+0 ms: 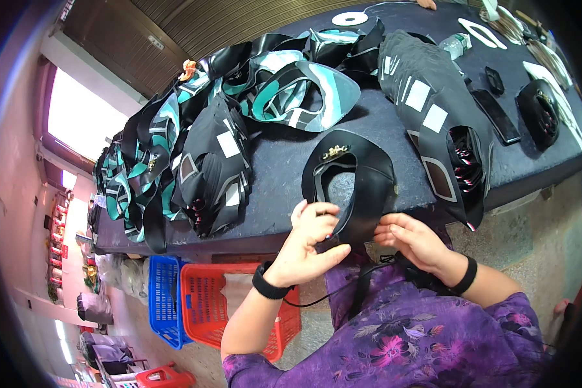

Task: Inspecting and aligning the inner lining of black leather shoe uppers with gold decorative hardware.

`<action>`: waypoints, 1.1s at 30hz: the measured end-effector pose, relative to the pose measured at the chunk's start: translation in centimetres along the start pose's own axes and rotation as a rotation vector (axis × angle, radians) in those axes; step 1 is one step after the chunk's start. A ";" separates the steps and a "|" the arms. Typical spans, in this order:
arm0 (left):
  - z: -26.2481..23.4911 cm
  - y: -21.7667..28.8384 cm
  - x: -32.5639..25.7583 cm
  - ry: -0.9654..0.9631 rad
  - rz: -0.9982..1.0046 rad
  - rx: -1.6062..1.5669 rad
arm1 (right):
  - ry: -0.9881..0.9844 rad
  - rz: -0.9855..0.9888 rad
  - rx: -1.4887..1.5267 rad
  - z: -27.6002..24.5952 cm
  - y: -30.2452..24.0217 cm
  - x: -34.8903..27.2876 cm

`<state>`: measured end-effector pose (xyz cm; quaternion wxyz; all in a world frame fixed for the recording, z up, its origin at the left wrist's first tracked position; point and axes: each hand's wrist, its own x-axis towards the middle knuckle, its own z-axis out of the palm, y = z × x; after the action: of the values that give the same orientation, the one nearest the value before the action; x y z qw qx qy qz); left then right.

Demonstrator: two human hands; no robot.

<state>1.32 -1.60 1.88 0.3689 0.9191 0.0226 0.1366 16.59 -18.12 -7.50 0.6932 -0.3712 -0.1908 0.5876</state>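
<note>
Handling the black loop piece (374, 178) at the worktop (271, 174) front edge seems the current step. Left hand (309, 244) spread loosely, apparently empty; right hand (410, 239) fingers half-curled, can't tell if gripping. Next move probably wants both sides steadied.

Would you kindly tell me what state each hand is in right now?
Left hand: open, thumb spread, beside the curved black piece; contact unclear.
Right hand: fingers loosely bent at its right edge; grip cannot be told.
</note>
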 end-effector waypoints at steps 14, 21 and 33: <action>1.2 0.4 -2.5 -0.223 0.069 -0.065 | -0.240 0.339 0.697 1.3 4.3 6.1; 1.9 0.9 -3.6 0.025 -0.018 -0.201 | -0.046 0.090 0.619 2.0 1.7 4.4; 3.1 0.7 -4.9 0.295 -0.146 -0.260 | -0.028 0.076 0.581 2.7 -0.2 2.3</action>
<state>-2.64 -4.86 -0.95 0.4860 0.8297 0.1253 0.2443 15.39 -15.13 -5.99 0.7453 -0.1560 -0.0102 0.6482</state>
